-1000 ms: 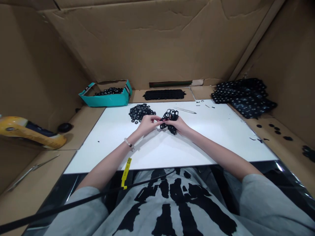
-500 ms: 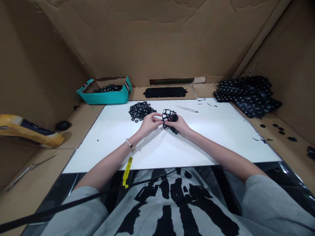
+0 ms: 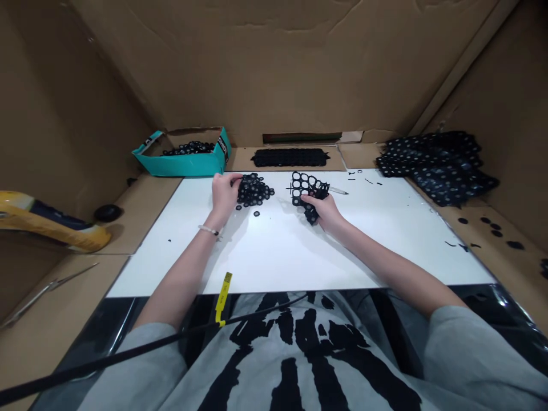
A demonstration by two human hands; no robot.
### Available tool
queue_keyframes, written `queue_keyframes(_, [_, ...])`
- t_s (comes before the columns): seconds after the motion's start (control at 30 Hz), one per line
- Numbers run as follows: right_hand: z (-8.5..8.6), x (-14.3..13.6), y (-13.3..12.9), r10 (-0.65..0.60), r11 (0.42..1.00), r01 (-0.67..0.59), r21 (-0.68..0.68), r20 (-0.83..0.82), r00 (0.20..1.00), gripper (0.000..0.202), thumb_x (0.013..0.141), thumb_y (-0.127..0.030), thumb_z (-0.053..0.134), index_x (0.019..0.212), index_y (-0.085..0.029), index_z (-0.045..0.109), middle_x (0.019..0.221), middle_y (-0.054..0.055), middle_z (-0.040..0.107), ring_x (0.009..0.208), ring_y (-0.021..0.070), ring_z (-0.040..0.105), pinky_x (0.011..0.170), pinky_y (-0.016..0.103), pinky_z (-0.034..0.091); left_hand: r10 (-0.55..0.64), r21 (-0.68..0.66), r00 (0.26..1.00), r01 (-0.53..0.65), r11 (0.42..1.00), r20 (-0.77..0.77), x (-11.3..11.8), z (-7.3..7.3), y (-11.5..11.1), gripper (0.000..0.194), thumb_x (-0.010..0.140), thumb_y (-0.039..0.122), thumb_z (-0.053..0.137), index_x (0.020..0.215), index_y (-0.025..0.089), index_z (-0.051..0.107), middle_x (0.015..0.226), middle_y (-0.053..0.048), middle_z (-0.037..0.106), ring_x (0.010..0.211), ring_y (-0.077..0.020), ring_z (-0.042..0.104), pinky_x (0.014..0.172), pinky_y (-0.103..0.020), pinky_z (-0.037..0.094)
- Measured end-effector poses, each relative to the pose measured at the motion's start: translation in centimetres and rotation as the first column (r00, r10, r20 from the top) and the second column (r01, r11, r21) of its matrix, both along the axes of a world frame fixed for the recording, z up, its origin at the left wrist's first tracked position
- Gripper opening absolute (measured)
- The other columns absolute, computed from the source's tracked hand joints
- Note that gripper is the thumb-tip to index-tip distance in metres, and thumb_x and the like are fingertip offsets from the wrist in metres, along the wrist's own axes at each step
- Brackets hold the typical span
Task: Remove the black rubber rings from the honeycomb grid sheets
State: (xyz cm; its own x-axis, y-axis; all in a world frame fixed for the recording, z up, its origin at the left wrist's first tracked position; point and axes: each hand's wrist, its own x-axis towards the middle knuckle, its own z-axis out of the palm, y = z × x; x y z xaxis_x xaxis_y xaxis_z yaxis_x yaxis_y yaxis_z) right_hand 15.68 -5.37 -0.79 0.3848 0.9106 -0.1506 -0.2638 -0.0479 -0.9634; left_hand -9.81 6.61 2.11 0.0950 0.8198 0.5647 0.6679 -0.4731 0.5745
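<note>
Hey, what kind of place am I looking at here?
Probably a small hand-work station walled with cardboard: a white board holds a pile of black rings, the right hand grips a punched black sheet, and more sheets are stacked nearby.

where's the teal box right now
In the head view the teal box sits at the far left, on the cardboard just beyond the white board's corner, past the left hand and the ring pile.

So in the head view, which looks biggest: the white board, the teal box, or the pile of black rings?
1. White board, by far.
2. Teal box.
3. Ring pile, though it lies nearer the camera than the box.
</note>
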Motion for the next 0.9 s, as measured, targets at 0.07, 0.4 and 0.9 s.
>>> queue_keyframes(0.07, [0.0,-0.3,-0.2,0.032,0.999,-0.031,0.008,-0.024,0.999,0.032,0.053,-0.029,0.085,0.078,-0.018,0.067,0.081,0.004,0.072,0.077,0.0204,0.068,0.067,0.031,0.052,0.003,0.040,0.995,0.001,0.999,-0.095,-0.3,-0.3,0.2,0.015,0.084,0.018,0.061,0.088,0.021,0.076,0.089,-0.008,0.072,0.103,-0.0322,0.053,0.094,-0.048,0.044])
queue_keyframes(0.4, [0.0,-1.0,-0.7,0.099,0.995,-0.100,0.018,0.027,0.995,0.033,0.057,-0.034,0.084,0.081,-0.017,0.070,0.086,0.006,0.075,0.084,0.0232,0.069,0.079,0.035,0.054,-0.399,0.010,0.880,0.415,0.910,-0.258,4.1,1.2,-6.8,0.018,0.088,0.035,0.067,0.092,0.019,0.074,0.086,-0.006,0.074,0.085,-0.0247,0.055,0.081,-0.040,0.046])
queue_keyframes(0.9, [0.5,-1.6,-0.8,0.269,0.956,-0.259,0.139,-0.062,0.961,0.038,0.053,-0.030,0.089,0.079,-0.019,0.064,0.082,0.000,0.072,0.078,0.0179,0.068,0.080,0.033,0.053,-0.317,-0.511,0.842,0.523,0.683,0.437,5.5,-1.1,-5.9,0.030,0.067,0.042,0.077,0.081,0.016,0.074,0.082,-0.008,0.076,0.075,-0.0219,0.067,0.067,-0.032,0.049])
